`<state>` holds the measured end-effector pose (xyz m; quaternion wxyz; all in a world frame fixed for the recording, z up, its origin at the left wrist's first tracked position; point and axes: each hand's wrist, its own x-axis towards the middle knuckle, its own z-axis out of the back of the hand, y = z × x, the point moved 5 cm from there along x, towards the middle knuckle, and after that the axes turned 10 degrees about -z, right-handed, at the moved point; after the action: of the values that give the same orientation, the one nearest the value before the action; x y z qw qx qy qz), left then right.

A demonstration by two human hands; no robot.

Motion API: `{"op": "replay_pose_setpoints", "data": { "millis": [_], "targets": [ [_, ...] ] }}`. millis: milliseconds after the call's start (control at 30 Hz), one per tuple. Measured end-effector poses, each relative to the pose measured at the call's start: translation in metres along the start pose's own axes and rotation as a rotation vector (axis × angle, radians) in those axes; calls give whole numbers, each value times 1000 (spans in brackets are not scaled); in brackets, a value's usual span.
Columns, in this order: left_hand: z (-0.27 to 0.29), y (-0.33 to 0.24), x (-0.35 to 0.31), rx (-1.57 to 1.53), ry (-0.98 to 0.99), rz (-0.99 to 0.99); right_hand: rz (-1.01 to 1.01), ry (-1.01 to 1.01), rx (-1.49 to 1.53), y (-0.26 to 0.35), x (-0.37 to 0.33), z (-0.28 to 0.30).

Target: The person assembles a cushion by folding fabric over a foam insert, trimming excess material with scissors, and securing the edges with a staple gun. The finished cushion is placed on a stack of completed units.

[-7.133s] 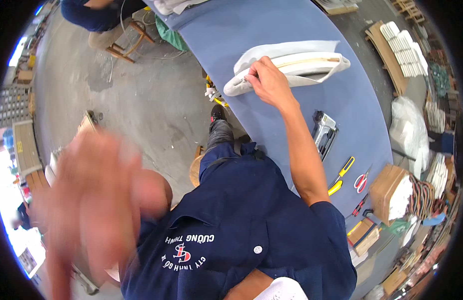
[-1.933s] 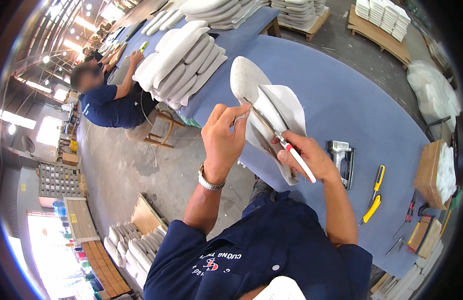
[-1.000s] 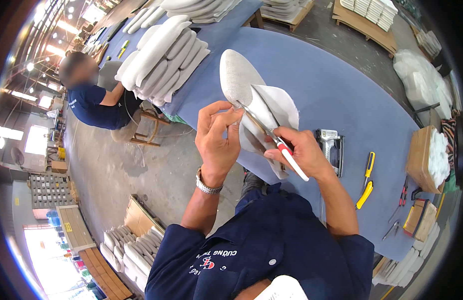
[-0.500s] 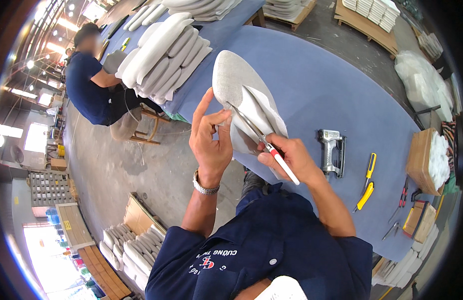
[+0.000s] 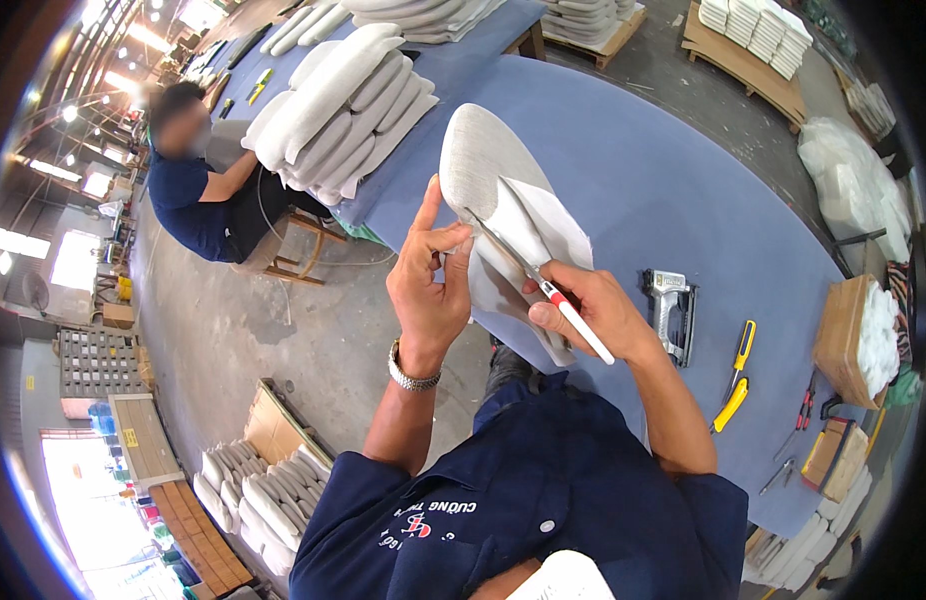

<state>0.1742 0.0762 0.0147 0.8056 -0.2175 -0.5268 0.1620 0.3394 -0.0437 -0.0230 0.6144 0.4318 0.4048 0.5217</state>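
A pale grey fabric-covered padded piece (image 5: 486, 140) with a rounded end is held tilted in front of me, over the table's near edge. White lining and loose cloth show on its lower side. My left hand (image 5: 433, 285) pinches the fabric edge between thumb and a finger, while another finger stretches up along the piece's left rim. Closed in my right hand (image 5: 595, 310) is a slim metal tool with a red-and-white handle (image 5: 581, 325). The tool's thin tip meets the fabric beside my left fingertips; its exact kind is unclear.
On the blue table (image 5: 623, 150) lie a staple gun (image 5: 670, 315), a yellow-handled cutter (image 5: 731, 402) and red-handled pliers (image 5: 806, 402). Stacked padded pieces (image 5: 348, 110) stand at the far left, near a seated person (image 5: 198, 190). A carton with white filling (image 5: 848, 335) sits at right.
The view has shifted slightly, so the scene sits a little differently. Both hands keep their hold, with the tool's tip still at the fabric edge.
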Motion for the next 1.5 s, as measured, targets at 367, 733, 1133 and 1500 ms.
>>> {"op": "replay_pose_setpoints", "data": {
  "millis": [367, 733, 1133, 1500],
  "targets": [
    [-15, -17, 11, 26, 37, -45, -37, -104, -42, 12, -5, 14],
    [-12, -11, 10, -10, 35, -68, -15, -182, -45, 5, -6, 10],
    [0, 1, 7, -77, 42, -10, -60, -29, -23, 1, -3, 5],
    [-1, -12, 8, 4, 101, -22, -52, -91, 6, 9, -3, 11]
  ]
}}
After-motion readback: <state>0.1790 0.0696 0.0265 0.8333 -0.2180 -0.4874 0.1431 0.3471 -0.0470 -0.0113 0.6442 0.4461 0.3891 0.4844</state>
